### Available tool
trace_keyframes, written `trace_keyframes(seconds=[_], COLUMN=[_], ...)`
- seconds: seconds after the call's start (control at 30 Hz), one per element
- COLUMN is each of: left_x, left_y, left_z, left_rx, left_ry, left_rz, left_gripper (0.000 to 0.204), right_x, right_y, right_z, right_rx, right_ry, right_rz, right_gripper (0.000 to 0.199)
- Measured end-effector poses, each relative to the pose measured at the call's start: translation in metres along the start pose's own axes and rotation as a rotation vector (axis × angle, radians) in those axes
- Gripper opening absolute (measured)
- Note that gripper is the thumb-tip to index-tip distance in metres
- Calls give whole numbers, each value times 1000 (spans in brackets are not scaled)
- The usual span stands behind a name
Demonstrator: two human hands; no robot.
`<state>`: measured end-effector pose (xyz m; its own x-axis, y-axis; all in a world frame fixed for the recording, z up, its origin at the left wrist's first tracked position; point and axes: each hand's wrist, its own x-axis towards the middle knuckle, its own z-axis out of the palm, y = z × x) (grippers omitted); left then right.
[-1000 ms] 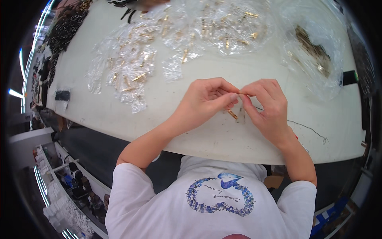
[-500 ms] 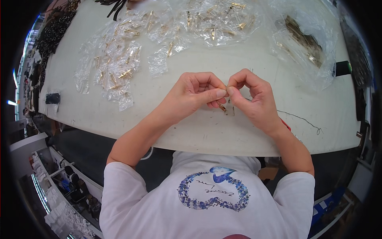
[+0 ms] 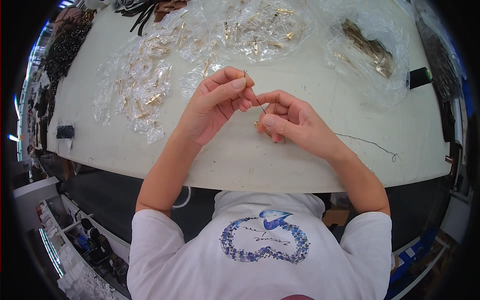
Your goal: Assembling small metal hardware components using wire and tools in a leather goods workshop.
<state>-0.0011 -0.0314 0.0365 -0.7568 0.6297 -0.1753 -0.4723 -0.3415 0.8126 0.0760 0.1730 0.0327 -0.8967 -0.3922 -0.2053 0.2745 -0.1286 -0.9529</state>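
Over the white table, my left hand (image 3: 212, 105) pinches the upper end of a thin dark thread (image 3: 258, 103) between thumb and forefinger. The thread runs taut and slanting down to my right hand (image 3: 300, 122), whose thumb and forefinger are closed by its lower end. Under those fingers a small gold-coloured metal piece (image 3: 266, 131) shows in part, held in the curled fingers of the right hand. Most of that piece is hidden, so its exact kind cannot be made out. A loose dark thread (image 3: 372, 144) trails across the table beyond my right wrist.
Several gold metal pieces in small clear plastic bags (image 3: 150, 100) lie spread on the table's far and left parts. A large clear bag (image 3: 367, 50) holding dark and gold pieces lies far right, beside a black block (image 3: 420, 77). Dark beaded material (image 3: 62, 55) is heaped far left.
My hands have moved apart, the left up and to the left, the right slightly left. A dark thread now stretches between them. The gold piece shows under the right hand now.
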Motion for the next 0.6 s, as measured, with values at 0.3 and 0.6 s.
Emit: trace_keyframes(seconds=[0.3, 0.6], left_x=[17, 7], left_y=[4, 49], left_z=[-30, -99], left_rx=[-124, -372], left_ry=[242, 413], left_rz=[98, 358], left_gripper=[13, 21], right_x=[-9, -69], right_y=[-15, -45], right_z=[-38, -148], right_rx=[-198, -539], right_ry=[258, 670], right_rz=[-106, -198], right_gripper=[21, 19])
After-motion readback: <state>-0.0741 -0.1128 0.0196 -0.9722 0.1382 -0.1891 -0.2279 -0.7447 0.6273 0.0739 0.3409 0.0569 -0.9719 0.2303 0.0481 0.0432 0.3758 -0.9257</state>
